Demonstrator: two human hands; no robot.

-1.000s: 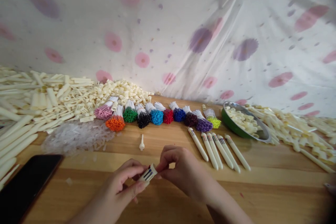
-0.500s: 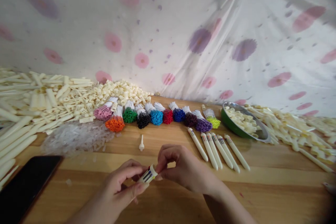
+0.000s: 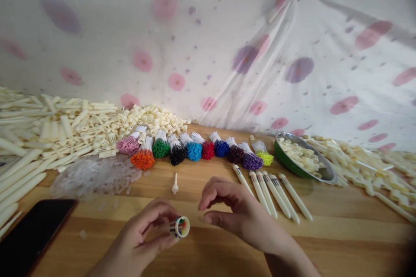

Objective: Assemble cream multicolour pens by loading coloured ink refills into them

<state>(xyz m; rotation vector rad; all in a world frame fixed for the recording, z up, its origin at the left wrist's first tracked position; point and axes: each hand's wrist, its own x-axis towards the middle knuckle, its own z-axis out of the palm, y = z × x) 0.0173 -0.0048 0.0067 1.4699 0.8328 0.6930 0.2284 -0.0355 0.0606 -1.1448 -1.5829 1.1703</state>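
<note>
My left hand point(image 3: 147, 231) grips a cream multicolour pen barrel point(image 3: 182, 227) between thumb and fingers, its round open end facing me with coloured tips inside. To the right of it, apart from the barrel, my right hand point(image 3: 227, 207) has thumb and fingers spread with nothing between them. A small cream pointed plug point(image 3: 175, 184) stands on the table point(image 3: 208, 251) just beyond my hands. Several cream multicolour pens point(image 3: 273, 192) lie in a row past my right hand. Behind them runs a line of coloured refill bundles point(image 3: 194, 150), from pink to yellow.
On the left are piles of cream tubes and slotted parts point(image 3: 81, 125), clear plastic pieces point(image 3: 94, 175) and a black phone point(image 3: 35, 233). A green-sided bowl point(image 3: 284, 160) holds cream parts at right, beside more cream pieces point(image 3: 360, 164). A flowered sheet point(image 3: 201, 43) hangs behind.
My right hand has come away from the barrel and its fingers have parted. My left hand has turned the barrel's open end toward me. The view has tipped slightly upward.
</note>
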